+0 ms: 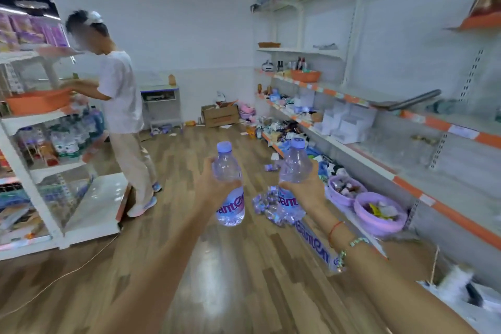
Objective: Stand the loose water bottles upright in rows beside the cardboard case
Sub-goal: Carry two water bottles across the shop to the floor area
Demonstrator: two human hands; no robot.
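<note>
- Left hand: fingers curled round the waist of a clear plastic water bottle, held upright in the air above the floor; ribbed shoulder, pale lilac screw cap, glossy label with purple lettering showing below the fingers.
- Right hand: wrapped round a second bottle of the same make, near the first and apart from it, upright with a slight lean; same cap and label. Red thread and beaded bracelets on that wrist.
- Crumpled shrink-wrap: shiny clear film with purple print, lying on the floor just beyond and below the right hand, between the two bottles.
- Floor: wood-pattern planks, smooth and reflective, beneath both forearms.
- Cardboard case: brown corrugated box, flaps open, on the floor well beyond both hands by the far wall.
- Lilac bowls: two round plastic tubs of mixed small goods, right of the right hand, on the low shelf.
- Second person: white shirt, beige trousers, standing far left of the left hand at a white metal rack, touching an orange basin.
</note>
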